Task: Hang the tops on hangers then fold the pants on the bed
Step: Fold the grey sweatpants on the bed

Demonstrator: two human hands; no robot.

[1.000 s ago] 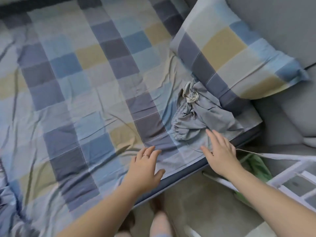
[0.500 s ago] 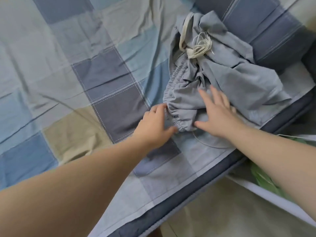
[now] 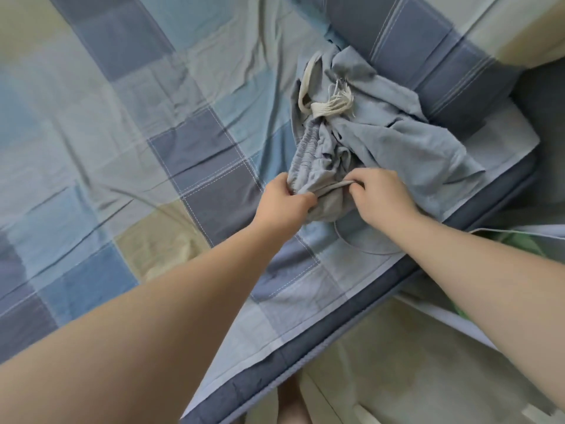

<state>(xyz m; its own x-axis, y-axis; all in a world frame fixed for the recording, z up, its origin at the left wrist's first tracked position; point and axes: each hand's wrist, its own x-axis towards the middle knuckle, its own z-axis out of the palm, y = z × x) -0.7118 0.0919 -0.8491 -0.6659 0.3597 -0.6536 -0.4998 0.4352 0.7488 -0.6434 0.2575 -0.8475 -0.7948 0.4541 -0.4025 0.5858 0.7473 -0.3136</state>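
Crumpled light grey-blue pants [image 3: 394, 142] with an elastic waistband and a cream drawstring [image 3: 328, 104] lie in a heap on the bed [image 3: 122, 117] near its right edge. My left hand [image 3: 282, 198] is closed on the gathered waistband at the heap's near-left end. Just to its right, my right hand [image 3: 377, 195] pinches a fold of the same waistband. The fabric between the two hands is pulled taut. No hanger and no tops are in view.
A checked blue, grey and beige sheet covers the bed. A matching pillow [image 3: 428, 47] lies right behind the pants. The bed's dark blue edge [image 3: 351, 304] runs diagonally below my arms, with pale floor [image 3: 397, 362] beyond. Something green [image 3: 519, 240] shows at the right.
Both hands went from reaching open over the bed to closing on the pants' waistband. The view has drawn closer to the heap.
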